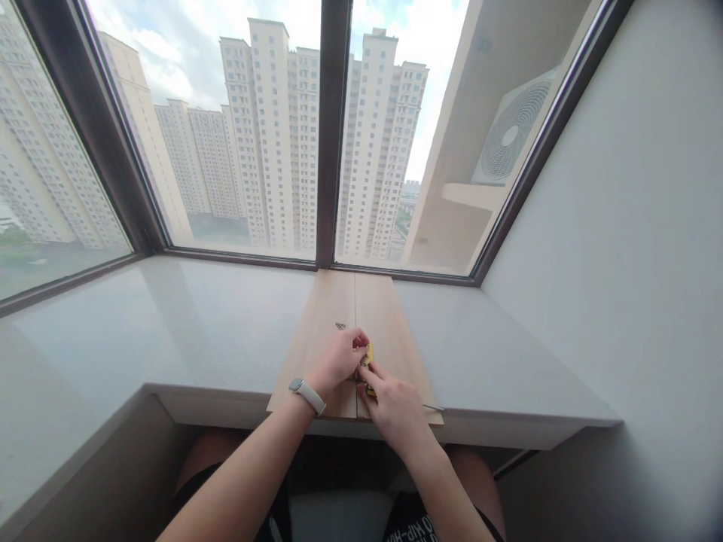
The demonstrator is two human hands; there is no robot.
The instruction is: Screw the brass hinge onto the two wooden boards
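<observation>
Both hands meet over two pale wooden boards (389, 316) that lie side by side with a narrow seam between them. Between my fingers is a small yellow-and-black object (370, 352), mostly covered, so its exact kind does not show. My left hand (340, 355), wearing a watch with a pale strap (308, 395) on its wrist, pinches at its upper end. My right hand (392, 403) is closed around its lower part, index finger reaching toward the left fingertips. Just beyond the left hand lie a few small dark metal pieces (340, 326), like screws or nails.
The boards rest on a white window sill (226, 331) and reach the dark window frame (327, 150). A thin metal rod (434, 407) lies at the boards' near right corner. My legs are below the sill's front edge. A white wall (621, 226) rises on the right.
</observation>
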